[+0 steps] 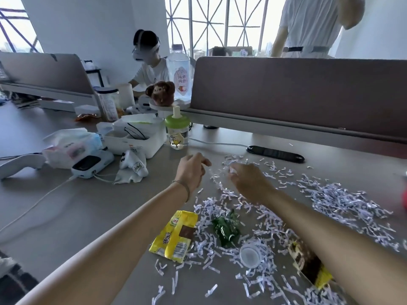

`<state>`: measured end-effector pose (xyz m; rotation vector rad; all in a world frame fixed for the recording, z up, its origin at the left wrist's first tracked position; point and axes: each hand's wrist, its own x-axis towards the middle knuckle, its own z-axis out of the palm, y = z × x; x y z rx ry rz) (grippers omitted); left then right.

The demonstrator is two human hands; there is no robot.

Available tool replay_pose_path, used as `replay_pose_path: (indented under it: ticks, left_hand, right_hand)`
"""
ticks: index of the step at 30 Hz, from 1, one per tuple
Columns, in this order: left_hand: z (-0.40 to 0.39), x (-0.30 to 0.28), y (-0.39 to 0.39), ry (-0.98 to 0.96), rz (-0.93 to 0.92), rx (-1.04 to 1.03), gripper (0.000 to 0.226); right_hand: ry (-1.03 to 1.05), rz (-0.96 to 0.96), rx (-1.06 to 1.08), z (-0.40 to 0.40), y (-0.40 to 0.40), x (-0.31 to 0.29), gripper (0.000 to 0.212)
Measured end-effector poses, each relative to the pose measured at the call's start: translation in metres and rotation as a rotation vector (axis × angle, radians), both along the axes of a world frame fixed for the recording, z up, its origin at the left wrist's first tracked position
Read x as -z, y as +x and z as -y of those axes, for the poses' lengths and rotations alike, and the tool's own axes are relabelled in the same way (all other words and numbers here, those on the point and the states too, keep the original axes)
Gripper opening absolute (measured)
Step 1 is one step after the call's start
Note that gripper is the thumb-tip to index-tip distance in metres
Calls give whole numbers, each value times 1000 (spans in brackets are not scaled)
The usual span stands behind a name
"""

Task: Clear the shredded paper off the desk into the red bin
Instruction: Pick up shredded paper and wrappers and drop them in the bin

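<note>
Shredded paper (248,216) is lying scattered over the grey surface (77,216), thickest toward the right side and thinning out near the front edge. Both hands are reaching into the far part of the heap. The left hand (190,170) is curling its grip loosely inward, and I cannot tell whether any strips are caught in it. The right hand (248,180) is pinching a small white clump of the shreds at its fingertips (232,170). A yellow wrapper (174,235), a crumpled green wrapper (226,227) and a white lid (250,256) are sitting among the strips nearer the person. A sliver of something red (404,200) is showing at the right edge.
</note>
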<state>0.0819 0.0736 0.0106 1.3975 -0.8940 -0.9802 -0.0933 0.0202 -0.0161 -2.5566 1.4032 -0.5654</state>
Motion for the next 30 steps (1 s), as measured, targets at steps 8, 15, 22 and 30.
replay_pose_path:
  ticks: [8, 15, 22, 30]
  left_hand:
    - [-8, -35, -82, -154, 238, 109, 31]
    - [-2, -84, -190, -301, 330, 267, 35]
    - [46, -116, -289, -377, 457, 403, 58]
    - [80, -136, -375, -409, 460, 495, 63]
  right_hand:
    - [21, 271, 261, -33, -90, -77, 24]
    - [-101, 325, 504, -68, -221, -149, 22]
    - [-150, 337, 734, -51, -354, -182, 27]
    - [-1, 55, 757, -12, -424, -175, 11]
